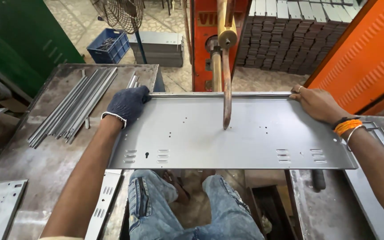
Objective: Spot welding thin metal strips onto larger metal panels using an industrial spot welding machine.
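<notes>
Head view: both hands, left hand [127, 104] gloved, right hand [316, 103] bare, gripped the sheet-metal panel [227, 142] under the spot-welder electrode [226, 106]; panel unsupported, could tilt and misplace the weld; bare fingers risked the sharp edge.

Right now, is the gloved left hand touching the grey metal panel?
Touching. The head view shows the left hand in its dark glove lying on the far left corner of the metal panel, fingers curled over its edge, with no gap.

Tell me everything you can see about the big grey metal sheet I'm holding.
The flat grey sheet-metal panel is a wide rectangle lying level across the person's lap. It has small punched holes, four groups of louvre slots near its front edge, a keyhole slot and a folded rear lip. The left hand, in a dark knit glove, grips its rear left corner; the bare right hand holds the rear right. A copper-coloured rod tip meets its surface.
</notes>
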